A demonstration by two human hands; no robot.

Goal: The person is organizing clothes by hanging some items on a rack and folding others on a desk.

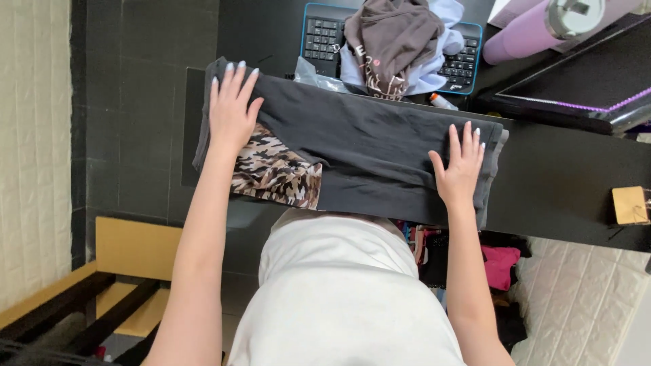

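Observation:
A dark grey garment point(366, 146) lies folded flat across the black desk point(563, 183). My left hand point(232, 108) presses flat on its left end, fingers spread. My right hand point(461, 163) rests flat on its right end, fingers apart. A camouflage-patterned piece of cloth point(278, 175) sticks out from under the grey garment near my left forearm. Neither hand grips anything.
Behind the garment a keyboard point(325, 37) carries a pile of brown and pale blue clothes point(400, 41). A purple bottle point(536, 30) and a monitor edge point(576, 88) lie at the right. A small tan box point(630, 205) sits on the desk. Pink clothes point(500, 264) lie below.

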